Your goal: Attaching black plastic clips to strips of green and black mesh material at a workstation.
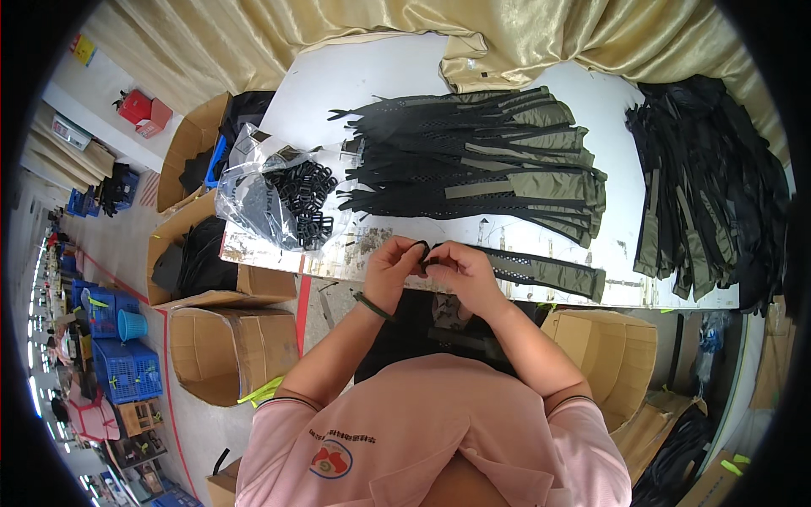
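strip [541,270] lies rightward, one end between the fingers [450,252].

The white tabletop [312,80] offers a passage rightward of the central stack of black-and-olive panels [486,156], bounded by the heaped panels [688,194] on the far side. Between the stack and the single panel [562,277] at the right hand [463,269], a bare strip runs sideways, narrowing to the right. Leftward of the left hand [394,267], the plastic bag [245,203] of black buckles [302,196] obstructs access; its transparent edge seemingly reaches the stack. The gold curtain [372,19] limits reach at the rear.
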The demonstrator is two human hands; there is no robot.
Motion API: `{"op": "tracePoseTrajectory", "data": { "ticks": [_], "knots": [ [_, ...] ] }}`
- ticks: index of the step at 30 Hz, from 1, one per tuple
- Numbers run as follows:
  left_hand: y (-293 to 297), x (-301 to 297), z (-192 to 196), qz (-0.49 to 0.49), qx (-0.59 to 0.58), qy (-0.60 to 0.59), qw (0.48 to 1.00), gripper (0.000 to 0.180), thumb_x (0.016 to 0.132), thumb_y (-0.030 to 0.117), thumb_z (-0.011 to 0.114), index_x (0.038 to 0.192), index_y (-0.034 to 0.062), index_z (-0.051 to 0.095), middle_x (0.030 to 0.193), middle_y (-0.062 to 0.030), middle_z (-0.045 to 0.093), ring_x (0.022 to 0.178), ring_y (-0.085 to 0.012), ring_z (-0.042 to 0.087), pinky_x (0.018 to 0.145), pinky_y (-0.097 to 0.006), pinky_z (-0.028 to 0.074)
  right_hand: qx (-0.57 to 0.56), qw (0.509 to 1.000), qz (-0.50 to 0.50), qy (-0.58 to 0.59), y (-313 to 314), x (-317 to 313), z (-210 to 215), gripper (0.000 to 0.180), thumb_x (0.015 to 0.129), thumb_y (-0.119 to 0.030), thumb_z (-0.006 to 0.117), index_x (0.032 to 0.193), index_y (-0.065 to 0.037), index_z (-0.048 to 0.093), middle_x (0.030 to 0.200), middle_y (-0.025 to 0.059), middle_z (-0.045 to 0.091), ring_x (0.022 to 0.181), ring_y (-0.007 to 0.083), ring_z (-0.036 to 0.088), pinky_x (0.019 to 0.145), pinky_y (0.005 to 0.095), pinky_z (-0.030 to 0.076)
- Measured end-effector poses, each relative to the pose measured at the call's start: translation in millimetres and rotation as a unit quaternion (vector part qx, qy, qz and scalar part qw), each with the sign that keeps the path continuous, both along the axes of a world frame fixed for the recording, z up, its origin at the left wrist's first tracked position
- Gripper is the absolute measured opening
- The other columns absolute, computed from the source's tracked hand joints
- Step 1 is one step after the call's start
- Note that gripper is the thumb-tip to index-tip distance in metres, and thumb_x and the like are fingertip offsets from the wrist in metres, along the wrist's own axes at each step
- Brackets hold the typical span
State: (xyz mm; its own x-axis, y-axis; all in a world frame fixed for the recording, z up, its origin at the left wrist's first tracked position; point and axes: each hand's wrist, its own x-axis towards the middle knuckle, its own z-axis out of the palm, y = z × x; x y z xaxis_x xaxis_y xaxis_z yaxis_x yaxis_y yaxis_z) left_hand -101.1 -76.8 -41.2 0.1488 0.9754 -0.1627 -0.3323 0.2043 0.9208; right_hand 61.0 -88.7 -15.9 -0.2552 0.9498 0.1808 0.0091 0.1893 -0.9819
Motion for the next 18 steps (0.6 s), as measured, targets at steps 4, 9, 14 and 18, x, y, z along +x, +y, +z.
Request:
{"op": "tracePoseTrajectory", "data": {
  "ticks": [4,9,14,18],
  "knots": [
    [-2.5,5.1,3.2,0.022,0.007,0.011,1.000,0.004,0.088,0.004,0.059,0.091,0.0043,0.057,0.084,-0.0028,0.061,0.072,-0.0075,0.058,0.064,-0.021,0.050,-0.216,0.970,-0.008,0.113,3.0,0.8,-2.5,0.020,0.076,0.003,0.066,0.092,-0.003,0.056,0.075,-0.0018,0.055,0.070,0.0061,0.052,0.060,0.0204,0.041],
    [-4.8,10.3,-2.0,0.056,0.091,0.041,0.993,0.007,0.085,0.000,0.062,0.089,0.0021,0.056,0.081,-0.0030,0.062,0.070,-0.0074,0.057,0.063,-0.021,0.047,-0.227,0.965,-0.015,0.133,6.1,2.6,-7.6,0.024,0.067,0.009,0.065,0.082,-0.006,0.052,0.072,-0.0030,0.051,0.066,0.0050,0.047,0.060,0.0189,0.038],
    [-8.6,7.4,-1.9,0.029,0.144,0.107,0.983,0.008,0.085,-0.001,0.062,0.089,0.0019,0.057,0.081,-0.0013,0.061,0.073,-0.0062,0.056,0.066,-0.019,0.045,-0.252,0.959,-0.025,0.128,6.1,4.4,-9.8,0.027,0.067,0.006,0.067,0.086,-0.005,0.051,0.070,-0.0007,0.052,0.065,0.0079,0.049,0.056,0.0202,0.036],
    [-9.0,1.9,1.4,-0.010,0.184,0.128,0.975,0.009,0.085,-0.002,0.062,0.093,0.0015,0.060,0.084,-0.0015,0.061,0.076,-0.0070,0.056,0.070,-0.020,0.045,-0.281,0.944,-0.025,0.173,2.7,6.4,-9.3,0.027,0.067,0.006,0.067,0.086,-0.005,0.051,0.070,0.0006,0.054,0.065,0.0092,0.051,0.056,0.0214,0.039]
  ]
}}
